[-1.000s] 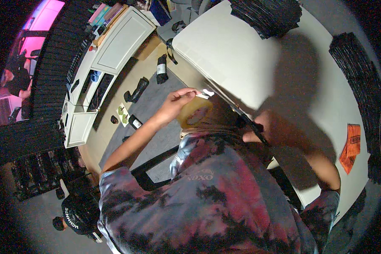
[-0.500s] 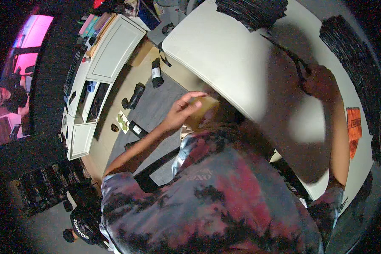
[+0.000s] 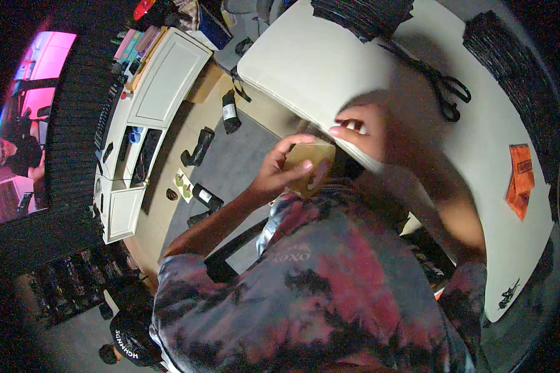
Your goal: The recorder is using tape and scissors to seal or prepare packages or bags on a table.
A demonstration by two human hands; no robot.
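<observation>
Here's the left forearm slanting up from the lower left, the left hand (image 3: 275, 172) pinching a yellowish piece (image 3: 315, 158) between thumb and fingers, just off the white table's (image 3: 305, 68) edge. Over that edge hangs the right hand (image 3: 372, 133), blurred, fingers curled; whether it grips anything, one can't tell. Black scissors (image 3: 440, 87) lie beyond.

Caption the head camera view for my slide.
Left hand holding a yellowish item, right hand nearby, black scissors lying on the white table.
</observation>
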